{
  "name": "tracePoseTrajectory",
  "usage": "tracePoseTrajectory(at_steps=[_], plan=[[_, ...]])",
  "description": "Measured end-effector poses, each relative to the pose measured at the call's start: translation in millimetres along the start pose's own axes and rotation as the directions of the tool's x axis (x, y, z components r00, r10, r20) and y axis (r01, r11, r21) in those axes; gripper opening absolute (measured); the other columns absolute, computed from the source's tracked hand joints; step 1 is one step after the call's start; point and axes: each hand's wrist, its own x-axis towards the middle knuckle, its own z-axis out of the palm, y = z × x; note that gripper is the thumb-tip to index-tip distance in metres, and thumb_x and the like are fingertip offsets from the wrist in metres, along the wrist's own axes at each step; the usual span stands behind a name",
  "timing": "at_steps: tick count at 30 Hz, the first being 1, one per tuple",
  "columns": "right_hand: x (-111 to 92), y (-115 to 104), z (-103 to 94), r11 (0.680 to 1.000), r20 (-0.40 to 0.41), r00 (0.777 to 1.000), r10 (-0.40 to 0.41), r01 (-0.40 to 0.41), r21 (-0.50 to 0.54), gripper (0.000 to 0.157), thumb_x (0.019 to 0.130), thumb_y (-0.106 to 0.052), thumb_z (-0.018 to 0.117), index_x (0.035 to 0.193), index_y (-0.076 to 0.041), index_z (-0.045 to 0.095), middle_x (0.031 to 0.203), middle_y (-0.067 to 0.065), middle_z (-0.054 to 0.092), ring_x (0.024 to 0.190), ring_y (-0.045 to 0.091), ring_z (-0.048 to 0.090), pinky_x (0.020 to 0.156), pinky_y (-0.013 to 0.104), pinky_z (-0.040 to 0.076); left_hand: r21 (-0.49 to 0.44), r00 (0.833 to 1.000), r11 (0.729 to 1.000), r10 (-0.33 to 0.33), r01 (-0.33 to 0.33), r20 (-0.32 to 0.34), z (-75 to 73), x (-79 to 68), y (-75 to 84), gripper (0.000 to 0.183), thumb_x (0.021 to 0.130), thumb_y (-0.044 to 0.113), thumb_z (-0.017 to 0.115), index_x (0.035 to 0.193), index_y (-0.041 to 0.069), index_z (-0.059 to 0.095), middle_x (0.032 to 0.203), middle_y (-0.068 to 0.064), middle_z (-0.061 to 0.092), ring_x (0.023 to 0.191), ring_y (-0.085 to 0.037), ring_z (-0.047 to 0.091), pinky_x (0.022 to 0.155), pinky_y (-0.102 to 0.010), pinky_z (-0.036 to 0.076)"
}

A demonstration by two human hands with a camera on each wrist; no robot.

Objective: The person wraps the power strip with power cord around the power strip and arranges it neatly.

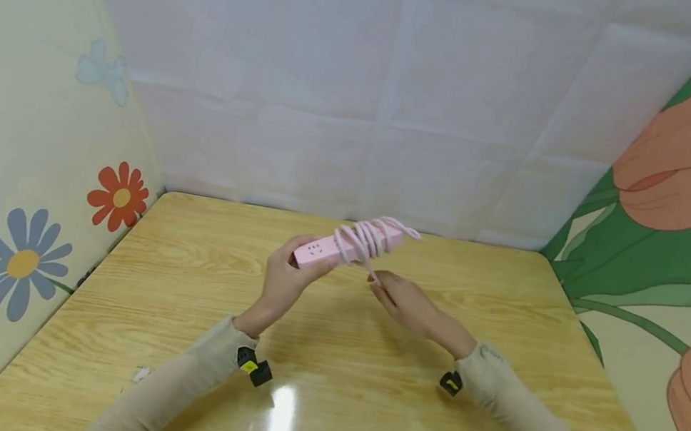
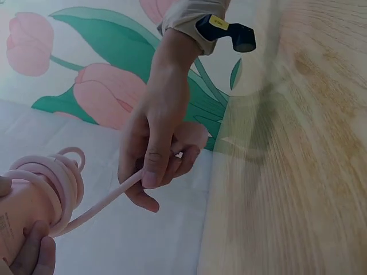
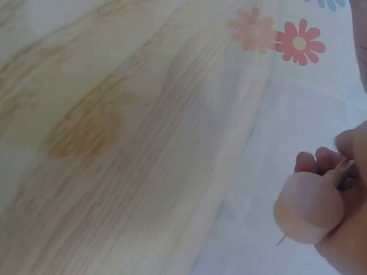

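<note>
My left hand (image 1: 284,281) grips one end of a pink power strip (image 1: 323,249), raised over the table with its socket holes facing up. A pale pink cord (image 1: 365,238) is wound in several turns around the strip's far half, and a loop sticks out past its end. To the right, my right hand (image 1: 413,308) pinches the cord's free stretch between thumb and fingers. That stretch runs straight from the coils in the left wrist view. The rounded pink plug (image 3: 309,207) sits against the right palm, with a thin metal prong showing.
Below both hands lies a wood-grain table (image 1: 359,418). A white cloth backdrop (image 1: 346,101) stands along its far edge. Flower-printed panels (image 1: 19,132) rise at the left and right sides. A small white scrap or mark (image 1: 141,374) is near the left forearm.
</note>
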Motion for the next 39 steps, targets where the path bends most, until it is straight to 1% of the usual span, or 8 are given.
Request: tracePoseTrajectory(at_steps=[8, 14, 19, 22, 25, 28, 32, 39], plan=[[-3, -6, -3.2, 0.998, 0.031, 0.999, -0.034, 0.035, -0.044, 0.027, 0.099, -0.003, 0.055, 0.123, 0.008, 0.057, 0.099, 0.013, 0.067, 0.085, 0.022, 0.065, 0.073, 0.037, 0.056, 0.033, 1.0, 0.999, -0.008, 0.009, -0.023, -4.2, -2.1, -3.6, 0.044, 0.08, 0.004, 0.082, 0.119, -0.004, 0.064, 0.108, -0.018, 0.065, 0.086, -0.019, 0.058, 0.066, -0.022, 0.05], [-4, -6, -3.0, 0.996, -0.015, 0.997, -0.075, 0.074, -0.059, 0.023, 0.097, -0.001, 0.058, 0.119, 0.008, 0.059, 0.092, 0.008, 0.065, 0.075, 0.016, 0.06, 0.064, 0.033, 0.054, 0.045, 0.999, 0.999, 0.024, -0.023, -0.028, -6.6, -1.7, -6.6, 0.043, 0.08, 0.009, 0.082, 0.117, -0.003, 0.065, 0.105, -0.016, 0.066, 0.085, -0.022, 0.059, 0.065, -0.024, 0.051], [-5, -5, -3.1, 0.992, -0.026, 0.996, -0.088, 0.085, -0.089, 0.025, 0.097, -0.002, 0.058, 0.121, 0.006, 0.059, 0.089, 0.006, 0.064, 0.067, 0.012, 0.055, 0.057, 0.029, 0.05, 0.053, 0.999, 0.999, 0.01, -0.009, -0.031, -8.1, -1.1, -7.0, 0.043, 0.08, 0.011, 0.083, 0.118, -0.002, 0.066, 0.105, -0.015, 0.066, 0.085, -0.022, 0.059, 0.064, -0.024, 0.05], [-7, -6, -4.5, 0.994, -0.002, 0.997, -0.072, 0.071, -0.082, 0.028, 0.099, -0.005, 0.057, 0.126, 0.005, 0.058, 0.09, 0.006, 0.066, 0.069, 0.012, 0.055, 0.059, 0.03, 0.051, 0.05, 1.0, 0.999, 0.012, -0.01, -0.027, -8.2, -1.9, -6.4, 0.044, 0.079, 0.009, 0.083, 0.118, -0.002, 0.066, 0.107, -0.017, 0.066, 0.086, -0.021, 0.059, 0.065, -0.023, 0.05], [-9, -6, -6.1, 0.995, 0.008, 0.997, -0.073, 0.074, -0.061, 0.032, 0.1, -0.009, 0.057, 0.13, 0.004, 0.057, 0.099, 0.01, 0.069, 0.079, 0.016, 0.062, 0.068, 0.036, 0.055, 0.069, 0.999, 0.998, 0.007, -0.005, -0.031, -7.2, -5.1, 10.4, 0.043, 0.079, 0.002, 0.081, 0.117, -0.008, 0.064, 0.107, -0.022, 0.066, 0.085, -0.019, 0.058, 0.065, -0.021, 0.049], [-12, -6, -8.1, 0.993, -0.007, 0.995, -0.096, 0.095, -0.067, 0.035, 0.098, -0.01, 0.06, 0.131, 0.003, 0.058, 0.098, 0.009, 0.068, 0.078, 0.015, 0.062, 0.067, 0.035, 0.054, 0.101, 0.998, 0.995, -0.012, 0.017, -0.054, -7.8, -5.1, 10.4, 0.045, 0.079, -0.002, 0.08, 0.118, -0.012, 0.062, 0.107, -0.026, 0.065, 0.084, -0.019, 0.057, 0.065, -0.019, 0.048], [-13, -7, -11.8, 0.987, -0.029, 0.991, -0.132, 0.129, -0.101, 0.038, 0.092, -0.008, 0.068, 0.128, 0.001, 0.06, 0.089, 0.003, 0.061, 0.067, 0.008, 0.053, 0.057, 0.026, 0.049, 0.106, 0.996, 0.994, -0.024, 0.033, -0.083, -11.5, -1.6, -12.2, 0.047, 0.078, 0.003, 0.083, 0.119, -0.008, 0.064, 0.108, -0.024, 0.066, 0.084, -0.02, 0.057, 0.065, -0.019, 0.048], [-14, -13, -22.1, 0.976, -0.063, 0.981, -0.184, 0.175, -0.129, 0.039, 0.085, -0.002, 0.071, 0.123, 0.0, 0.065, 0.097, 0.006, 0.067, 0.081, 0.018, 0.062, 0.067, 0.035, 0.055, 0.132, 0.995, 0.99, -0.035, 0.047, -0.094, -16.9, -1.4, -19.5, 0.044, 0.078, 0.01, 0.085, 0.117, -0.002, 0.067, 0.104, -0.017, 0.068, 0.082, -0.019, 0.057, 0.064, -0.021, 0.047]])
